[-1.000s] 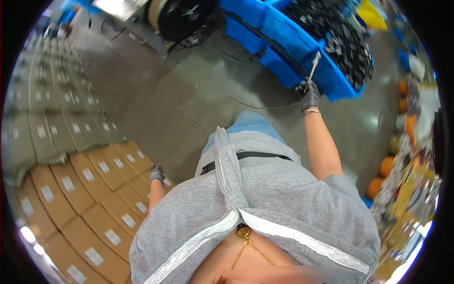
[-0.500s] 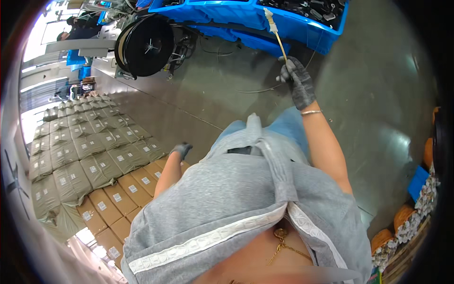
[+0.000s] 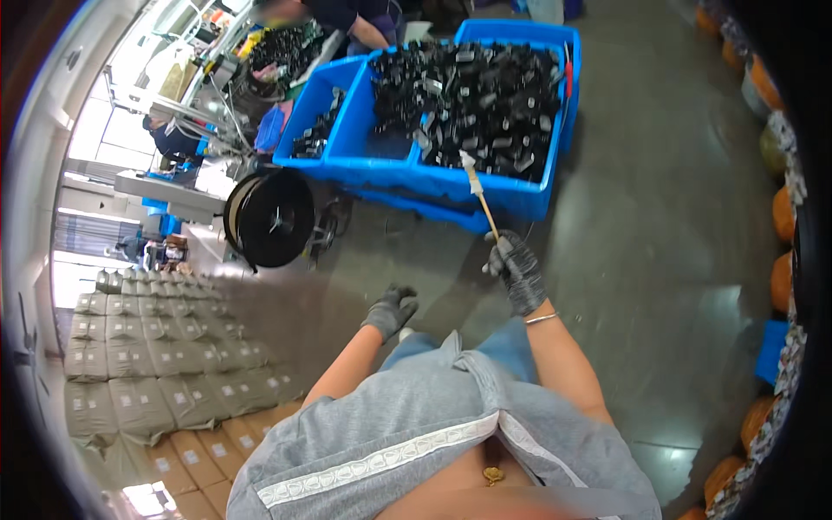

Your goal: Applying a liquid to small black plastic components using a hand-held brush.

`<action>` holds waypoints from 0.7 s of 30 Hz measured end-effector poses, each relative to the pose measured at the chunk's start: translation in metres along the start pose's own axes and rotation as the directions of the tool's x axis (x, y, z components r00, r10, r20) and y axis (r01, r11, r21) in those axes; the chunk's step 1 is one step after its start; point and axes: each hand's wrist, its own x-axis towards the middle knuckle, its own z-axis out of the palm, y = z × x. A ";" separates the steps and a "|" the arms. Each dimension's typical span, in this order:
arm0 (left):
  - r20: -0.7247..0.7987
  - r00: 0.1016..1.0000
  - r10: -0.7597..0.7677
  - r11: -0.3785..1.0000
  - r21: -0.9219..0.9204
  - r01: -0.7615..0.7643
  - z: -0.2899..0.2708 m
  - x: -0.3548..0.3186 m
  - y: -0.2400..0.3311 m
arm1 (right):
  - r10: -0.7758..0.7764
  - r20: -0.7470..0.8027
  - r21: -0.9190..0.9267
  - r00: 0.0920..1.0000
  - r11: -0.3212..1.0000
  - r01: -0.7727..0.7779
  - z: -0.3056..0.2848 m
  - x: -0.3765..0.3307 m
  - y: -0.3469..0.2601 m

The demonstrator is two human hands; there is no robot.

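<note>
In a dark grey glove, my right hand [image 3: 517, 271] is closed round the lower end of a thin wooden stick [image 3: 487, 215]. Whitish material [image 3: 471, 170] wraps the stick's upper end, which overlaps the near rim of a large blue bin [image 3: 511, 188] in the picture; whether they touch I cannot tell. Small black parts [image 3: 485, 108], some of them shiny, fill much of the bin. My left hand [image 3: 390, 312], gloved alike, is held low in front of me with its fingers apart and slightly bent, holding nothing.
A big black reel [image 3: 270, 217] stands left of the bin. Stacked, wrapped cartons [image 3: 143, 403] fill the left side, with brown cartons [image 3: 195, 455] nearer me. Beyond the bin a co-worker [image 3: 351, 22] leans over more black parts. Orange rounded objects [image 3: 782, 212] line the right edge.
The view has shifted, so the blue bin now shows almost whole. My left hand has come forward from beside my body; my right hand still holds the stick.
</note>
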 end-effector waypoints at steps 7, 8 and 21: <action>-0.250 0.912 -0.324 0.900 -0.379 0.216 -0.025 0.001 -0.140 | 0.010 0.031 -0.096 0.999 0.995 -0.007 0.059 0.071 0.002; -0.312 0.879 -0.362 0.878 -0.431 0.208 -0.026 0.006 -0.162 | 0.015 0.029 -0.128 0.999 0.992 -0.011 0.070 0.085 0.007; -0.220 0.858 -0.464 0.732 -0.640 0.232 -0.062 0.094 -0.409 | 0.087 -0.174 -0.118 0.981 0.987 -0.109 0.194 0.227 0.156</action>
